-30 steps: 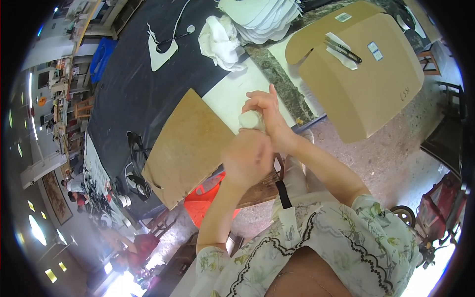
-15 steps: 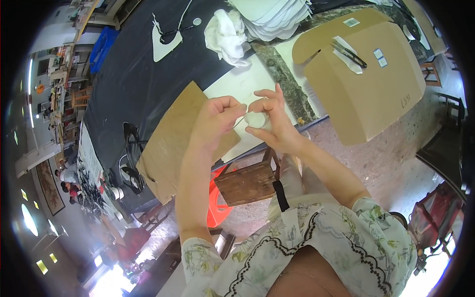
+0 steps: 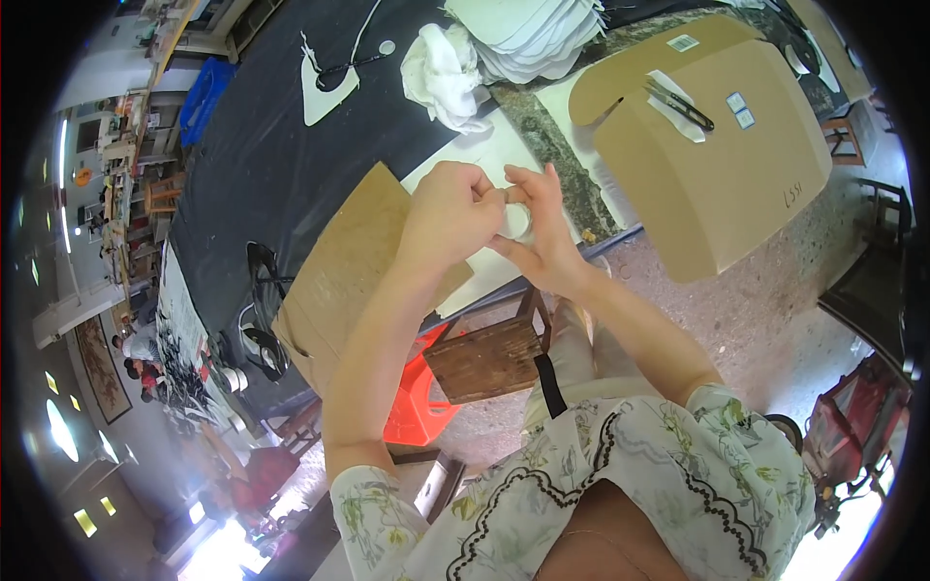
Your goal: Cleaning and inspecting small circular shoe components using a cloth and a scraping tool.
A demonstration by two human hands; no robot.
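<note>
Tabletop [image 3: 262, 165], dark and long, fills the upper left of the view and serves as the landmark here. Off its right end stands a big brown cardboard box [image 3: 712, 165], with a dark pair of snips [image 3: 678, 104] lying on a white scrap on the box top. On the table's near edge lies a flat brown cardboard sheet [image 3: 334, 276], overhanging toward the person. Toward the table's far right corner sits a stack of white cut pieces [image 3: 542, 34], and just left of the stack a crumpled white cloth [image 3: 441, 63]. Farther left on the dark surface lies a white triangular cut-out [image 3: 320, 92]. Below the table's near edge stand a small wooden stool [image 3: 489, 353] and, touching it on the left, a red plastic stool [image 3: 417, 402]. Over the table's near right corner, above a pale sheet [image 3: 484, 155], the two hands meet. The left hand [image 3: 450, 208] is curled nearly into a fist, thumb and forefinger pinched on a small white round piece [image 3: 515, 221]. The right hand [image 3: 542, 232] cups that same piece from the right, fingers partly spread and thumb tip pressed to its upper edge, so both hands grip it together in the air just above the table's edge.
</note>
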